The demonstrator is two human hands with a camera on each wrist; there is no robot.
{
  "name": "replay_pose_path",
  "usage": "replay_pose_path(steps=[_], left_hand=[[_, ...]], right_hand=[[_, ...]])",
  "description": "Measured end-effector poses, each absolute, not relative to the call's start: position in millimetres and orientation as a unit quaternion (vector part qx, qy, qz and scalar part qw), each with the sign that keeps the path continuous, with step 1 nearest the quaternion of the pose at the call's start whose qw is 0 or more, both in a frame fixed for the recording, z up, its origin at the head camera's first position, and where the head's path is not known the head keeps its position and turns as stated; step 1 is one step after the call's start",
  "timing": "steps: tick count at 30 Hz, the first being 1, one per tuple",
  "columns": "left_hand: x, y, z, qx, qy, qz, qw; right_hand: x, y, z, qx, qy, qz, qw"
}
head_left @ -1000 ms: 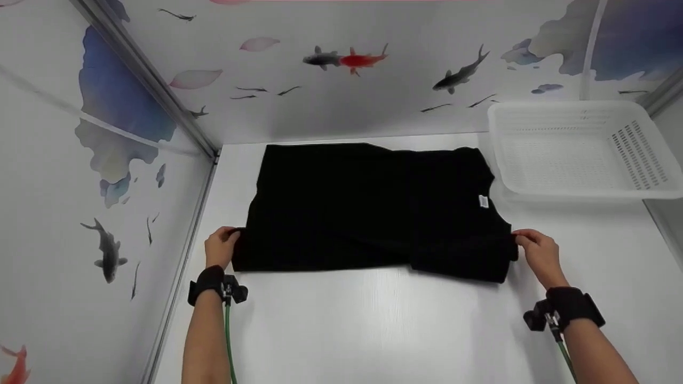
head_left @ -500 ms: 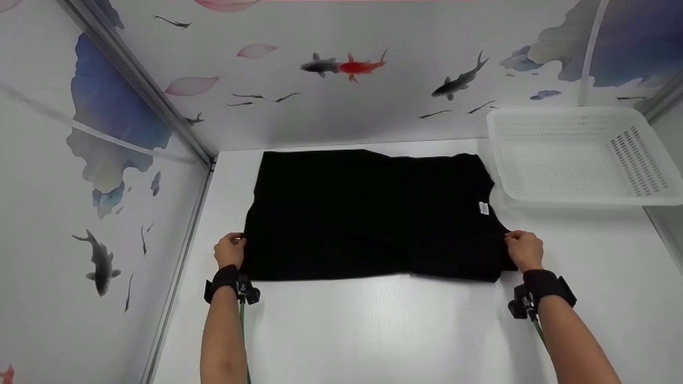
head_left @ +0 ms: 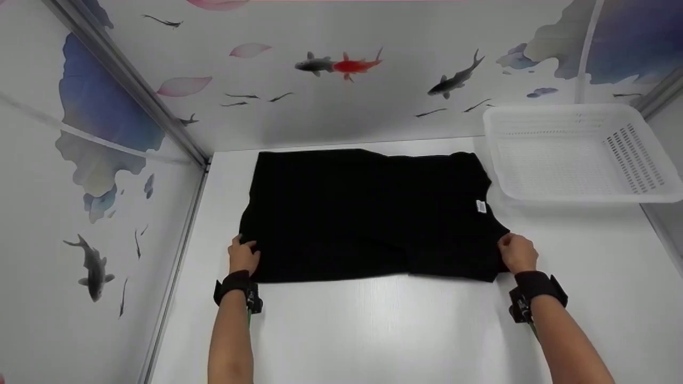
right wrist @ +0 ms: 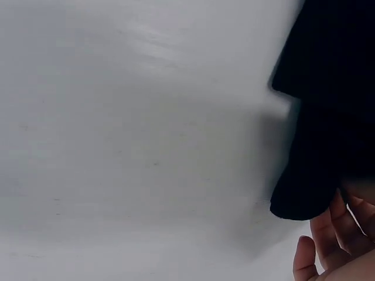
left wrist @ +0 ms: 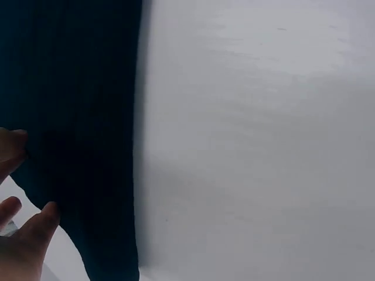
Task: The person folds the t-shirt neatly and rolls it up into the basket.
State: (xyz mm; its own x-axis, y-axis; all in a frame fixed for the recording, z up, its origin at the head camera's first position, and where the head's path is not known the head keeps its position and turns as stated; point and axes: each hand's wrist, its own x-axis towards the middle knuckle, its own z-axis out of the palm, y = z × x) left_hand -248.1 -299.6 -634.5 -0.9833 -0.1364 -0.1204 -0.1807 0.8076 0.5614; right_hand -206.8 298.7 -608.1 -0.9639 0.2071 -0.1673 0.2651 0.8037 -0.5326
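Observation:
A black T-shirt (head_left: 368,213) lies flat, its near side folded over, with a small white label (head_left: 481,206) by the neckline on the right. At its left end my left hand (head_left: 245,257) touches the hem with thumb and fingers apart. The left wrist view shows those fingertips (left wrist: 50,213) resting on the cloth's edge. My right hand (head_left: 518,253) pinches the shirt at the near right shoulder. In the right wrist view a folded flap of the shirt (right wrist: 310,170) hangs past the curled fingers (right wrist: 337,228); the pinch point is partly hidden.
A white perforated plastic basket (head_left: 565,200) stands at the back right of the white table (head_left: 373,330). Printed panels with fish rise behind the table (head_left: 363,122) and along the left (head_left: 133,213). A metal frame edge (head_left: 176,266) borders the table's left side.
Both hands have moved inward, and the near fold now lies flatter. My left hand has let go of the hem and spread its fingers. My right hand still pinches the shoulder.

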Motion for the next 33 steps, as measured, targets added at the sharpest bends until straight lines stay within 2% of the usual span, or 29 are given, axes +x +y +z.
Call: replay_pose_path(steps=[2, 5, 6, 9, 12, 16, 20, 25, 33], left_hand=[[-248, -299, -637, -0.073, 0.954, 0.286, 0.040], [-244, -289, -630, -0.063, 0.955, 0.289, 0.016], [-241, -282, -619, -0.068, 0.951, 0.300, 0.017], [-235, -261, -610, -0.045, 0.948, 0.313, -0.031], [-232, -234, -607, -0.011, 0.944, 0.322, -0.072], [-227, -188, -610, 0.039, 0.934, 0.340, -0.099], [-220, -136, -614, 0.086, 0.924, 0.359, -0.097], [-208, -77, -620, 0.127, 0.918, 0.371, -0.059], [-185, -16, -633, 0.139, 0.924, 0.355, -0.040]], right_hand=[[-206, 300, -606, 0.109, 0.949, -0.291, 0.059], [-201, 302, -600, 0.090, 0.947, -0.305, 0.055], [-198, 303, -598, 0.085, 0.945, -0.311, 0.047], [-186, 304, -593, 0.071, 0.942, -0.328, 0.013], [-171, 305, -590, 0.064, 0.939, -0.337, -0.023], [-153, 302, -590, 0.064, 0.936, -0.343, -0.046], [-144, 295, -595, 0.062, 0.936, -0.344, -0.047], [-138, 286, -603, 0.076, 0.933, -0.350, -0.048], [-129, 276, -615, 0.113, 0.922, -0.369, -0.043]])
